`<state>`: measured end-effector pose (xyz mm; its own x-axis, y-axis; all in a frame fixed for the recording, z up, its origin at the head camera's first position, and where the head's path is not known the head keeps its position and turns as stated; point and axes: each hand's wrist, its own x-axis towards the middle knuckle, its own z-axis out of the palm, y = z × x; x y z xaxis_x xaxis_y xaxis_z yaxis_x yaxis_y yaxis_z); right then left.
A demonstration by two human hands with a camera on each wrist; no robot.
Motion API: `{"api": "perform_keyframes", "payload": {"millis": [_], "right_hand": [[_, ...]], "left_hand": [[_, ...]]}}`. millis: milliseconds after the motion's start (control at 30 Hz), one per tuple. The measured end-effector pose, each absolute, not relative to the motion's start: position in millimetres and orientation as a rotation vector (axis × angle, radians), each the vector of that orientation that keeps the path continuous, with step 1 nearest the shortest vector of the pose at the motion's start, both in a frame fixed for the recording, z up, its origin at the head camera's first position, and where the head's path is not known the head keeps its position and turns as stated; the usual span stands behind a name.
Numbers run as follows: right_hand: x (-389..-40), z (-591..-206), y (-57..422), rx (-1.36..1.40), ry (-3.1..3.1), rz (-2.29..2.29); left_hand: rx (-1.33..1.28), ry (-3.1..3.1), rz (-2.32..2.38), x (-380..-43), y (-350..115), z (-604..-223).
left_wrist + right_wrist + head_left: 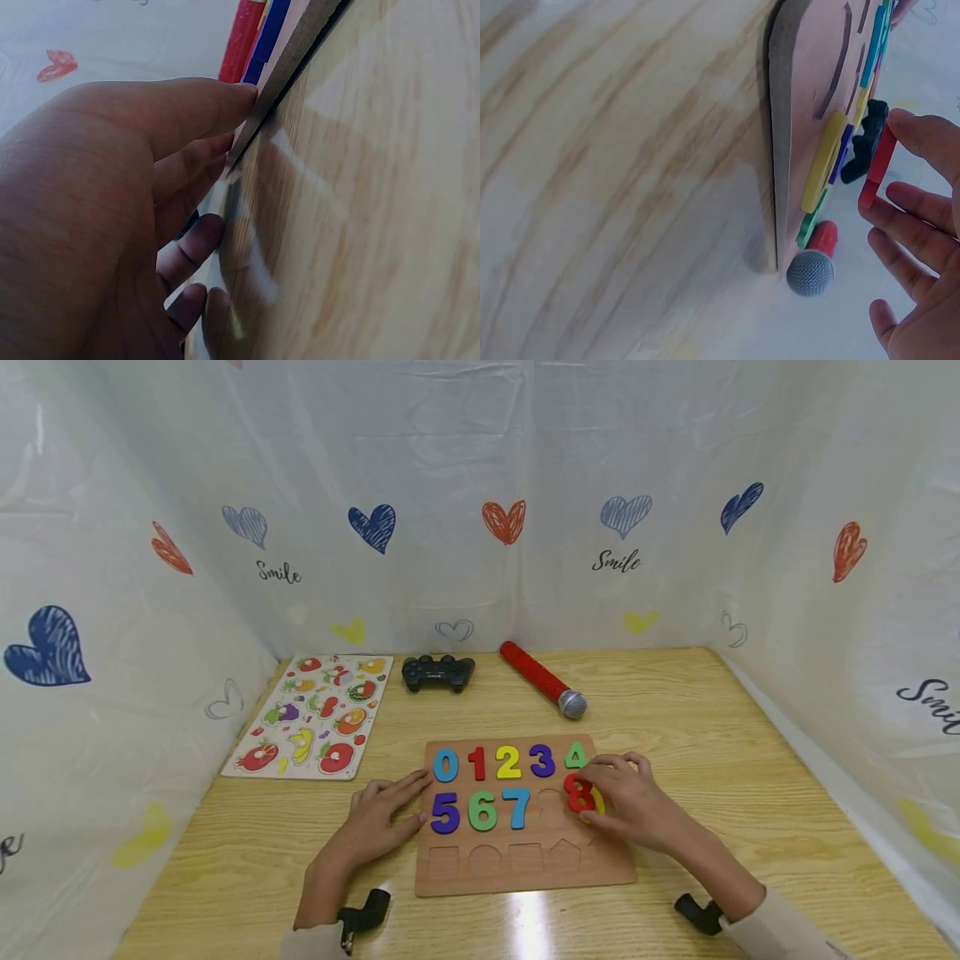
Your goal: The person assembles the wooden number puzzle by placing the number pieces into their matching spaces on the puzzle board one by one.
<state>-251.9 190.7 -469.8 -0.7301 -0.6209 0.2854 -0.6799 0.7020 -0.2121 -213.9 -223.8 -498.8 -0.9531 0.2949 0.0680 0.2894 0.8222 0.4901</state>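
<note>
A wooden number puzzle board (pixel 487 885) lies on the table. My right hand (pixel 630 797) pinches a red number 8 (pixel 579 793) between thumb and fingertips; in the right wrist view the red piece (pixel 879 166) is raised off the board. Below it, a yellow piece (pixel 823 161) sits at the board's right side, partly hidden in the head view. The 8-shaped recess (pixel 550 807) shows bare beside the blue 7 (pixel 516 808). At the board's left edge, my left hand (pixel 378 822) rests with extended fingers and thumb touching it, near the purple 5 (pixel 445 813).
The numbers 0 to 4 fill the top row; a green 6 (pixel 482 811) sits below. Shape recesses run along the bottom. Behind are a black game controller (pixel 438 672), a red microphone (pixel 542 678) and a fruit puzzle board (pixel 258 727). Printed curtains (pixel 555 585) surround the table.
</note>
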Motion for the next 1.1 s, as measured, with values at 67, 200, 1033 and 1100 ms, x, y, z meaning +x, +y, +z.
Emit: {"api": "perform_keyframes", "payload": {"millis": [67,200,1033,1100], "right_hand": [[-251.7,-470.3,187.8,1.055,-2.723,0.437],[-250.9,-470.9,183.4,1.079,-2.707,0.427],[-250.3,-482.7,165.3,1.224,-2.614,0.506],[-250.7,-482.8,163.3,1.217,-2.632,0.493]], "left_hand": [[0.478,2.986,0.802,-213.8,-224.0,-498.6],[0.485,2.988,0.799,-214.1,-224.5,-498.7],[0.5,2.997,0.791,-214.6,-224.6,-499.0],[0.496,2.996,0.791,-214.4,-224.6,-498.6]]}}
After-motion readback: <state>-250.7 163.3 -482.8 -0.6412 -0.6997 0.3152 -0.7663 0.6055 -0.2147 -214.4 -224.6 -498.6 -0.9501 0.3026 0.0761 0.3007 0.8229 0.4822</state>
